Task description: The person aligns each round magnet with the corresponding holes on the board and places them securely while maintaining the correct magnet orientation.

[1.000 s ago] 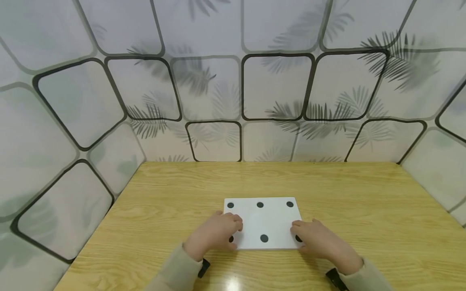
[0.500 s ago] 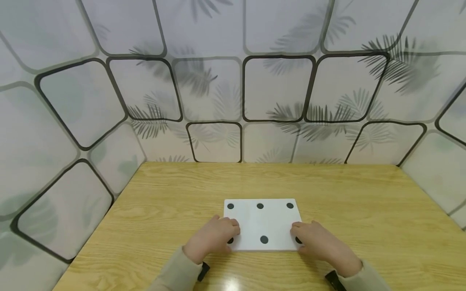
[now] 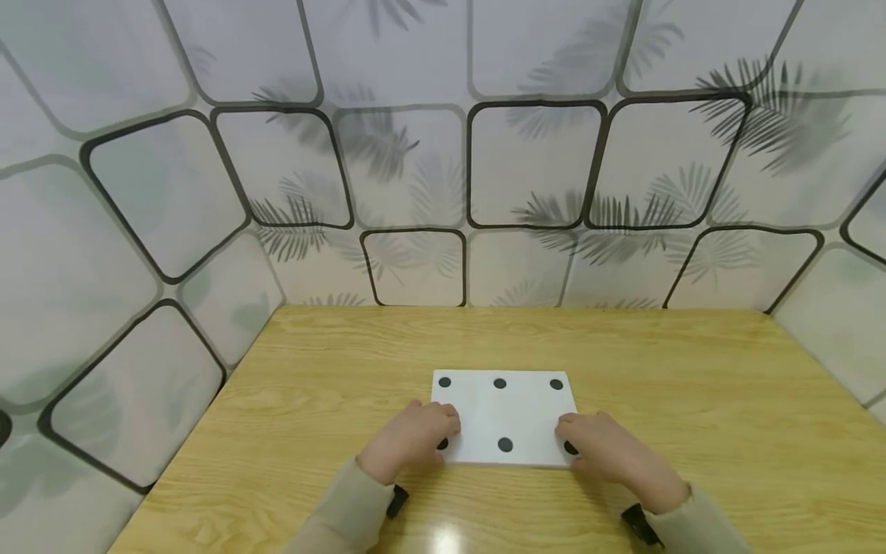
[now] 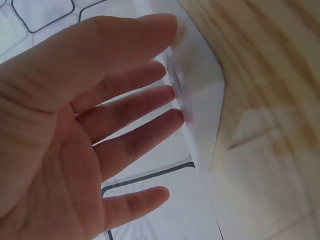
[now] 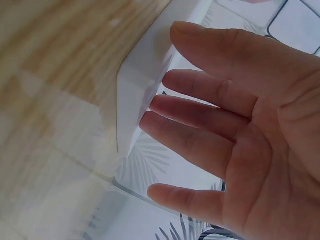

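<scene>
A flat white rectangular board [image 3: 508, 412] with rows of black dots lies on the wooden table, centred before me. My left hand [image 3: 408, 440] rests on its near left corner, partly covering a dot. At the near right corner, my right hand [image 3: 616, 452] does the same. Up close in the left wrist view, the fingertips [image 4: 175, 116] touch the board's top face, fingers almost straight, and the thumb lies by the near edge. The right wrist view shows matching fingertips [image 5: 147, 119] on the board [image 5: 131, 95], its thumb also beside the edge.
Around the board spreads the wood-grain table [image 3: 332, 354]. Pale walls [image 3: 415, 169] with dark rounded outlines and leaf patterns stand behind it and at both sides. A black strap [image 3: 397, 501] shows at the left wrist, another strap [image 3: 640, 525] at the right.
The head view has shifted slightly. My left hand has drawn a little toward the board's left edge, its thumb less over the near edge. The right hand and board look the same.
</scene>
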Demonstrator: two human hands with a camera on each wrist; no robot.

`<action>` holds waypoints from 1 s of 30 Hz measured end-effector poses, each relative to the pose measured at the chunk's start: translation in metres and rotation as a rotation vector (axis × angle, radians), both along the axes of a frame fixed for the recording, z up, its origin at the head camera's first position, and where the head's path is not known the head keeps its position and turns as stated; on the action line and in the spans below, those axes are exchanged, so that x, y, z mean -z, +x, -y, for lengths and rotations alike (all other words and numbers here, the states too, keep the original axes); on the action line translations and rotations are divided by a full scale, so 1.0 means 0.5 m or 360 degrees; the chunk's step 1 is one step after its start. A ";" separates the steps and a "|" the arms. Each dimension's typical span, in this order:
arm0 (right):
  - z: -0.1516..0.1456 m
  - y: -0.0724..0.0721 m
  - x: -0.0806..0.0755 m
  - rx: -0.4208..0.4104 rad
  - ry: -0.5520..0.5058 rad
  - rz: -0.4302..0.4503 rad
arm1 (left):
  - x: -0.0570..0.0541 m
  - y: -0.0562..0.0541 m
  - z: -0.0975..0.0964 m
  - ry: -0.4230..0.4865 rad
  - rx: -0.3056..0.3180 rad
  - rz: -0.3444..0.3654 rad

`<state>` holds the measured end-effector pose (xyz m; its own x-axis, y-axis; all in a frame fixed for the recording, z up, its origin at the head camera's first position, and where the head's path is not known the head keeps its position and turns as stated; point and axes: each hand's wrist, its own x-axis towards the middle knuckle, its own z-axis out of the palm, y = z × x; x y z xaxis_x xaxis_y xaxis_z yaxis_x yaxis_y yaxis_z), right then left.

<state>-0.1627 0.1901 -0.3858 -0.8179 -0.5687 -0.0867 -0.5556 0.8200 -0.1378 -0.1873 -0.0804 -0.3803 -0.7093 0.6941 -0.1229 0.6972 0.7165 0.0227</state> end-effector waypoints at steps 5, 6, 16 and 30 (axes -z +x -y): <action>0.001 -0.016 -0.001 -0.0067 -0.0035 0.0008 | 0.001 -0.014 0.001 0.0024 -0.0038 0.0017; 0.001 -0.020 -0.002 -0.0087 -0.0041 -0.0006 | 0.002 -0.017 0.001 0.0026 -0.0047 0.0019; 0.000 -0.046 -0.002 -0.0070 -0.0003 0.0018 | 0.008 -0.037 0.001 0.0010 -0.0067 0.0008; 0.008 -0.038 -0.034 0.0096 -0.0281 -0.0236 | -0.025 -0.028 -0.017 0.0088 -0.0065 -0.0256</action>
<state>-0.1819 0.1864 -0.3688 -0.8473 -0.5141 0.1334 -0.5310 0.8229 -0.2022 -0.2013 -0.0717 -0.3677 -0.7446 0.6667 0.0320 0.6652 0.7452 -0.0470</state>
